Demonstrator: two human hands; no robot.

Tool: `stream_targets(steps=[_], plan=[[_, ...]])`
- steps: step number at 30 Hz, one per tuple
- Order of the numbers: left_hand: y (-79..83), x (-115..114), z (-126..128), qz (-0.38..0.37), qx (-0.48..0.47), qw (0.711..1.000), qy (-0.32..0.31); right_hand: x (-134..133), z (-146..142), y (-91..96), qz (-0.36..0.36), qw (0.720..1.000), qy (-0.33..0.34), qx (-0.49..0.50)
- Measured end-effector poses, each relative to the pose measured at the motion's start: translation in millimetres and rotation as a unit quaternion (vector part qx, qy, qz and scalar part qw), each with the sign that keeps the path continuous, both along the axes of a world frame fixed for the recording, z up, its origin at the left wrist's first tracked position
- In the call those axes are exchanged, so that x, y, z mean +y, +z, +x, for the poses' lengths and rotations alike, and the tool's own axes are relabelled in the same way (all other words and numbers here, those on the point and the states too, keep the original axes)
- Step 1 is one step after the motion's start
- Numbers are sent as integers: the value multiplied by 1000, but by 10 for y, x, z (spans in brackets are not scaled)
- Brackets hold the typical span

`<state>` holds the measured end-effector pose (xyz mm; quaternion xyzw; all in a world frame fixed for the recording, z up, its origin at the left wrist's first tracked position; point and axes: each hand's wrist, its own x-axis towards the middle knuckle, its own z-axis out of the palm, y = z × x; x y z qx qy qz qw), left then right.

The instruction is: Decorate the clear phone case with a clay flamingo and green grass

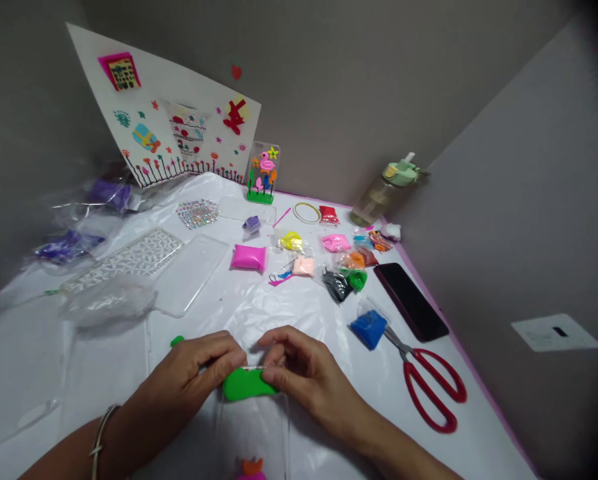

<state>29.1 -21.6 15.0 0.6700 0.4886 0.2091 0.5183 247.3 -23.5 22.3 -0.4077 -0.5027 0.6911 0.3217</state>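
Observation:
A clear phone case (251,437) lies in front of me, with a flat band of green clay (249,384) across its far end. My left hand (206,365) is closed at the left end of the band, thumb at the case edge. With bent fingers, my right hand (299,368) grips the right end, its thumb on the clay. Pink and orange clay (251,468) shows on the case at the bottom of the view. A small green clay piece (177,341) sits beyond my left hand, partly hidden by it.
Red-handled scissors (419,373), a blue clay packet (369,329) and a black phone (411,301) are at the right. Several clay packets, a pink one (249,258) among them, lie mid-table. A bottle (383,190) and decorated case (263,173) stand behind; clear cases (193,273) lie left.

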Motion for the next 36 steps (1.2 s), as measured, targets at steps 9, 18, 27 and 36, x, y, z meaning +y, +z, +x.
stream_targets(steps=[9,18,27,36], plan=[[1,-41,67,-12,-10,1000,-6,11,55,50,46,997,13,-58],[-49,-55,76,-27,-22,999,5,12,22,59,28,999,21,-36],[-11,-48,65,-32,-14,999,27,8,10,39,-2,1000,21,-4],[8,-32,70,-48,-23,998,34,32,65,49,20,999,41,-11]])
